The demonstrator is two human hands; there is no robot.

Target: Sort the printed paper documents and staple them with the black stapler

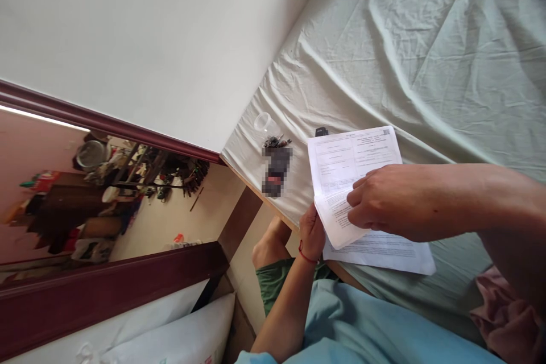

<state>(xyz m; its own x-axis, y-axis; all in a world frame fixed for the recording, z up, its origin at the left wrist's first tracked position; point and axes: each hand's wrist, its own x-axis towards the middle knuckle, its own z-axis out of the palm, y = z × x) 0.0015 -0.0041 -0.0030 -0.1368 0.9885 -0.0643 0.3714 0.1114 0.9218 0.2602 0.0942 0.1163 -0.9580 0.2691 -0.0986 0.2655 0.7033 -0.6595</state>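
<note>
The upper page (335, 168) is held above the pale cloth (384, 79) at its near left edge by the left hand (313, 230); beneath it, toward the near right, a lower sheet (396, 250) is partly covered. The 2 papers can be judged light, limp and easily creased or torn, best taken by their edges. The page's edge appears pinched by the left fingers, which are closed and partly hidden. The page's right part is covered by the curled right hand (379, 199); whether paper is pinched there cannot be told. Farther left, a clear cup (264, 121) and a blurred dark item (277, 168) are seen.
</note>
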